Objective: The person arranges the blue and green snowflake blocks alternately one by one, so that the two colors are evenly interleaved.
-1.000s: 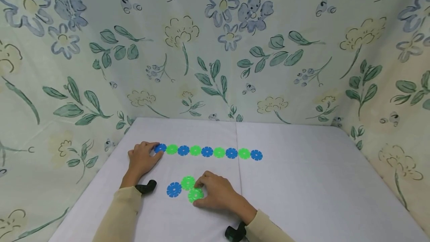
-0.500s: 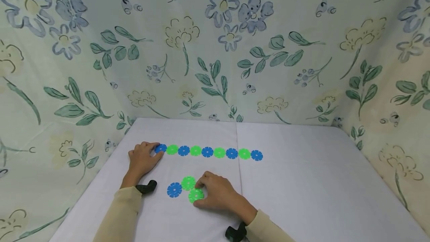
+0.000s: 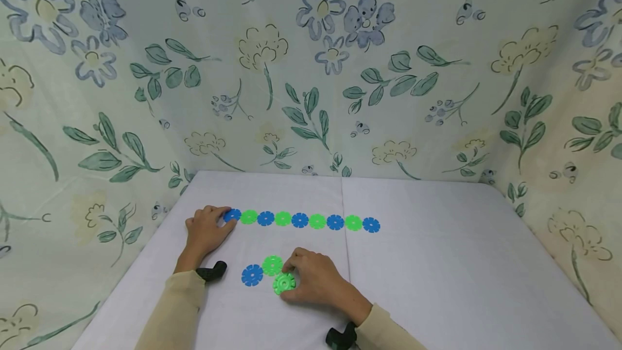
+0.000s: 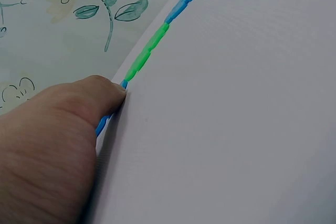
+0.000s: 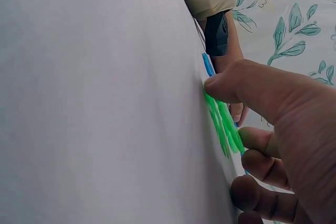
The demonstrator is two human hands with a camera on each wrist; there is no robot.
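A row of alternating blue and green snowflake-shaped discs lies across the white cloth. My left hand is at the row's left end, thumb and fingertips on the edges of the end blue disc. In the left wrist view its thumb presses down there. Closer to me, my right hand pinches a green disc by its edges. This disc appears layered over another green one; the right wrist view shows two green layers close together. Next to it lie a second green disc and a blue disc.
A white cloth covers the table, with a crease running down its middle. Floral curtains surround the back and sides. Dark wrist cameras sit on both wrists, near the cloth.
The green disc in my right hand now looks slightly raised, with a second green edge showing around it. Both hands otherwise stay in place, and the row is unchanged.
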